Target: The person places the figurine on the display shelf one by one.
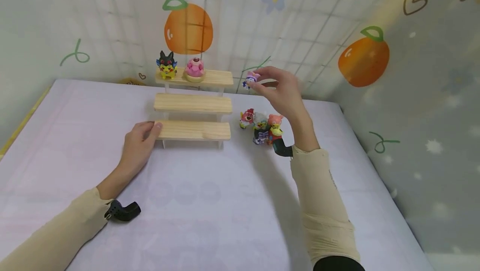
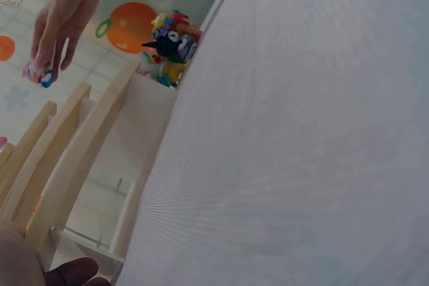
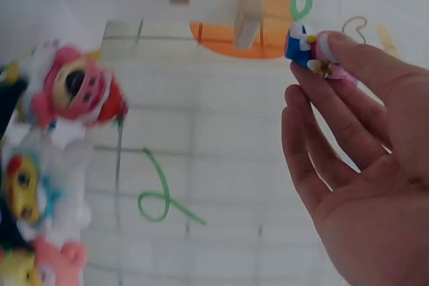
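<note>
My right hand (image 1: 281,90) pinches a small pink, white and blue figurine (image 1: 250,79) between thumb and fingertips, raised just right of the top step. The same figurine (image 3: 312,51) shows in the right wrist view, with the other fingers loosely bent below it. A three-step wooden display stand (image 1: 193,103) with pale supports stands on the table. My left hand (image 1: 136,146) grips the left end of its lowest step, thumb along the edge. On the top step sit a yellow figurine with a dark eared hood (image 1: 166,66) and a round pink figurine (image 1: 195,69).
Several figurines cluster right of the stand: a pink one with a red hat (image 1: 247,118), a white-hooded one (image 1: 260,123) and a pink-and-yellow one (image 1: 275,126). A white cloth covers the table (image 1: 187,221). A printed curtain (image 1: 240,21) hangs behind.
</note>
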Demonstrator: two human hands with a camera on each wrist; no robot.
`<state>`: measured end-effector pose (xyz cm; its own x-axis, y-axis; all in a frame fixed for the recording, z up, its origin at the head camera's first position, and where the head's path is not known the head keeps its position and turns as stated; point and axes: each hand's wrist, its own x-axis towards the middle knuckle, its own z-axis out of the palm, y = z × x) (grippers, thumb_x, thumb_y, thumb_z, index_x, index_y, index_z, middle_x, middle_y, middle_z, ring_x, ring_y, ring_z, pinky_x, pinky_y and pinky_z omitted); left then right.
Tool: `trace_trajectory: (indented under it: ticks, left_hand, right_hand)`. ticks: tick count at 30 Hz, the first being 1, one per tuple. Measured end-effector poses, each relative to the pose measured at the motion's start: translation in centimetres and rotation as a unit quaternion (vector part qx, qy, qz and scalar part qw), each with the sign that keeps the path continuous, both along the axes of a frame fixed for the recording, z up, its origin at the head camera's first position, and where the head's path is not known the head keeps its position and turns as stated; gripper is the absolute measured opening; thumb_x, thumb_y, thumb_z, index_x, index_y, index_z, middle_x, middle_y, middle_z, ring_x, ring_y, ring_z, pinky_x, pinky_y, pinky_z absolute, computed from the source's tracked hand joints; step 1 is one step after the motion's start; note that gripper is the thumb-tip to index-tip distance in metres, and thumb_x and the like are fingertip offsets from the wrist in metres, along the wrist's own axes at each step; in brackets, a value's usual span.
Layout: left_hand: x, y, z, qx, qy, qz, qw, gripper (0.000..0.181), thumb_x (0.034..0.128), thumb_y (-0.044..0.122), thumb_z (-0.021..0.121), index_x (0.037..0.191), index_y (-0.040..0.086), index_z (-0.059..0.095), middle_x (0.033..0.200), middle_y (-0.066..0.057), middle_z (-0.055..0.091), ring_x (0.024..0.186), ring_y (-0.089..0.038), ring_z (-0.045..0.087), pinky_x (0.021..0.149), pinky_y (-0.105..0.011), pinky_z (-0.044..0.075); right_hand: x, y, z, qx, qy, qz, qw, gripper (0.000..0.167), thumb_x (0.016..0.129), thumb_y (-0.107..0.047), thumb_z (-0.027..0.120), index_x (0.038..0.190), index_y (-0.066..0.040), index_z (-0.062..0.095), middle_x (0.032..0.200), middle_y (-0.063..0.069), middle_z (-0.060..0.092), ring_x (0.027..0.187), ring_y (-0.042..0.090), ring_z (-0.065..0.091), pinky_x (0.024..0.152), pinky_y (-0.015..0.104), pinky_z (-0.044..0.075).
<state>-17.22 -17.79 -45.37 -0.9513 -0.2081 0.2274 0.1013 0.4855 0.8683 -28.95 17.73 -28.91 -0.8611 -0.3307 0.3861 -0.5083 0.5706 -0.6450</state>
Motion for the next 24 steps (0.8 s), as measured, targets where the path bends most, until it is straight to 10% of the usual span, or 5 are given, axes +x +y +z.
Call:
trace_trajectory:
  ticks: [24]
  left_hand:
    - [0.1,0.1,0.4,0.0,-0.007,-0.006,1.0,0.053,0.1092,0.041,0.054,0.122,-0.007,0.072,0.139,-0.028,0.063,0.14,-0.044,0.053,0.119,-0.06,0.036]
  right_hand:
    - [-2.3,-6.9,-0.9,0.0,-0.025,0.02,0.9995,0.029,0.098,-0.013,0.076,0.126,-0.008,0.074,0.113,0.009,0.076,0.11,0.018,0.068,0.096,0.034,0.061]
